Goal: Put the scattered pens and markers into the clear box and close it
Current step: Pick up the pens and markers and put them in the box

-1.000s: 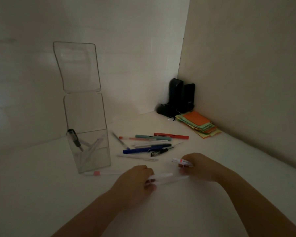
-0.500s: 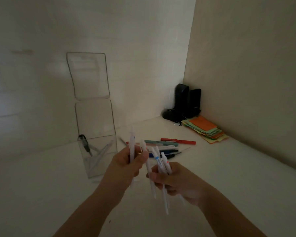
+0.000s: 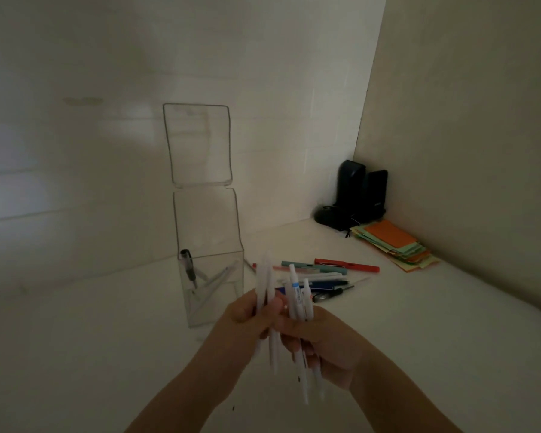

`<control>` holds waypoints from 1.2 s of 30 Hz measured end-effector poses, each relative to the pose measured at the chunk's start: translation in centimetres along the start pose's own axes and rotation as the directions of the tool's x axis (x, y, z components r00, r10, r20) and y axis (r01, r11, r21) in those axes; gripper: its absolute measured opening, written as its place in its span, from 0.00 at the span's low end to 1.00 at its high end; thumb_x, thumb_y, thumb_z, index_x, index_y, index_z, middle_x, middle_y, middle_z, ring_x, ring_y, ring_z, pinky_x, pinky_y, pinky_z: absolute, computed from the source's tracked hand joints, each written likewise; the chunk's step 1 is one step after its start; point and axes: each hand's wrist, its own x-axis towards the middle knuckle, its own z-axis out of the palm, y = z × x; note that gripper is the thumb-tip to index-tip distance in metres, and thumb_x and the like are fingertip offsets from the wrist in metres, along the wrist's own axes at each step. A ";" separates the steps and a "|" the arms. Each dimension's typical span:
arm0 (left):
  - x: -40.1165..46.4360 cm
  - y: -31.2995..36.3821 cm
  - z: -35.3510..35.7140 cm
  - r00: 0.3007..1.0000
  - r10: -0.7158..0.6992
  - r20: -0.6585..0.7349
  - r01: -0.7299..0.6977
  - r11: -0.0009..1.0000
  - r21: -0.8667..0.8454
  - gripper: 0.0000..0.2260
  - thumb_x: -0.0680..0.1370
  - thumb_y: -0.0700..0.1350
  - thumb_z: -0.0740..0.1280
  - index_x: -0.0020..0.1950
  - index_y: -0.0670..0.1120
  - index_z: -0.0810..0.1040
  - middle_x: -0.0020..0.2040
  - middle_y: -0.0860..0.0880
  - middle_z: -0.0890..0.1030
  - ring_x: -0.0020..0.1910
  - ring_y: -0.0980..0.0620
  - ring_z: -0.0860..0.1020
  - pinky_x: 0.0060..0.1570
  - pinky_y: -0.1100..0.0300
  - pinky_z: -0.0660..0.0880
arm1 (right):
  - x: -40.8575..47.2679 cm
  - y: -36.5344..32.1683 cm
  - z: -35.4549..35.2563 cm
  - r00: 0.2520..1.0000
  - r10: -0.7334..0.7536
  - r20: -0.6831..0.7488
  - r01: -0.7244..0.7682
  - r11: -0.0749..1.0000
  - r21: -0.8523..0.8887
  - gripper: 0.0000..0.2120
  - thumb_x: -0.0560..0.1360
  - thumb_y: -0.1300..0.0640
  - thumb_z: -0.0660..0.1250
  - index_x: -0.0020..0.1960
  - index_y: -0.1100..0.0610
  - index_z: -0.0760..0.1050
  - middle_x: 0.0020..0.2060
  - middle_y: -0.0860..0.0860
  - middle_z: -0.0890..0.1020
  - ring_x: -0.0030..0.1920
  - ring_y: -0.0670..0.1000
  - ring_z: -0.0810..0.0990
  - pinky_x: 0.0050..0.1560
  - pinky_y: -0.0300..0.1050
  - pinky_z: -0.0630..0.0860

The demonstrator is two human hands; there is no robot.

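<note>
Several white pens [image 3: 270, 310] stand bunched in the left hand [image 3: 247, 317], which is closed round them, touching the right hand [image 3: 322, 342], which grips more white pens [image 3: 299, 301]; dim light blurs their printing beyond reading. More pens [image 3: 328, 275] lie loose mid-bench behind the hands, partly hidden by them, and the clear box [image 3: 211, 289] stands just left with its lid [image 3: 199, 145] upright, a dark pen [image 3: 188, 267] inside. Coloured paper slips [image 3: 394, 245] lie at the bench's far right corner by black objects [image 3: 356, 195] too dark to identify.

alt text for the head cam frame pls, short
Both hands hold white pens upright above a white table: left hand grips two, right hand a bunch. Behind them stands an open clear box with a few pens inside, lid up; more colored pens lie to its right.
</note>
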 end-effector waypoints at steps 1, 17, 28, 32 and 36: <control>0.0 0.1 -0.1 0.999 0.010 -0.049 -0.011 1.000 -0.018 0.09 0.75 0.45 0.61 0.39 0.48 0.79 0.28 0.51 0.82 0.32 0.54 0.79 0.35 0.65 0.75 | 0.2 0.1 0.1 1.000 0.002 -0.005 -0.002 1.000 0.030 0.12 0.68 0.50 0.71 0.43 0.58 0.80 0.28 0.52 0.74 0.25 0.44 0.65 0.24 0.36 0.62; -0.4 0.9 -2.8 0.966 0.251 -0.056 -0.250 0.968 0.033 0.12 0.65 0.35 0.73 0.39 0.53 0.83 0.31 0.59 0.83 0.33 0.64 0.79 0.34 0.72 0.75 | 3.1 -2.2 2.1 1.000 -0.018 -0.007 0.019 0.826 0.563 0.13 0.70 0.55 0.66 0.50 0.63 0.73 0.29 0.52 0.75 0.25 0.44 0.73 0.24 0.32 0.71; 1.0 4.0 -5.8 0.883 0.303 -0.358 -0.257 0.951 0.171 0.15 0.76 0.48 0.61 0.29 0.48 0.73 0.21 0.55 0.75 0.21 0.62 0.68 0.23 0.74 0.65 | 2.5 -3.3 2.1 0.949 -0.059 -0.311 0.135 0.964 0.230 0.16 0.76 0.52 0.60 0.35 0.58 0.79 0.29 0.52 0.80 0.26 0.47 0.72 0.26 0.37 0.70; 2.7 7.1 -5.6 0.874 0.419 -0.244 -0.335 0.886 0.322 0.16 0.76 0.52 0.56 0.29 0.51 0.70 0.25 0.55 0.74 0.25 0.63 0.69 0.28 0.77 0.66 | 3.3 -7.2 3.8 0.848 -0.267 -0.458 0.216 0.963 -0.163 0.18 0.76 0.49 0.58 0.30 0.54 0.72 0.29 0.51 0.75 0.33 0.48 0.74 0.37 0.41 0.72; 5.7 9.7 -6.2 0.889 0.407 -0.210 -0.292 0.856 0.427 0.15 0.78 0.54 0.53 0.38 0.49 0.73 0.36 0.55 0.73 0.32 0.64 0.70 0.37 0.68 0.67 | 5.7 -11.3 4.8 0.724 -0.527 -0.445 0.376 0.842 -0.386 0.18 0.77 0.46 0.57 0.31 0.52 0.70 0.25 0.47 0.72 0.24 0.40 0.71 0.29 0.35 0.69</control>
